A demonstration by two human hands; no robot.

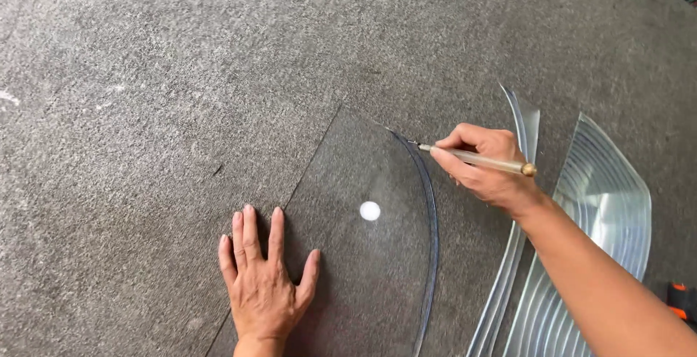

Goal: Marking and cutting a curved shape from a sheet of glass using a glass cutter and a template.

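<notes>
Pressing flat on glass pane (363, 255), left hand (265, 284): palm down, fingers spread apart, gripping nothing, sitting at pane's left straight edge w/ fingertips pointing up the frame. Pinching a glass cutter (475, 159), right hand (486, 164): thumb & fingers closed together round the pale shaft, brass end cap pointing right, metal tip aimed left and touching pane's curved right edge near its top corner. Lying flat on grey felt-like table top (145, 110), pane itself: clear, straight on left side, curved on right, w/ small white round spot (370, 211) approx mid-pane. Resting to right of pane, partly under right forearm, thin curved glass strips (508, 270), and further right a stack of curved glass offcuts (610, 204) nested edge to edge. Showing at far right edge, low in frame, orange & black object (681, 302), mostly cut off, can't tell what kind.
</notes>
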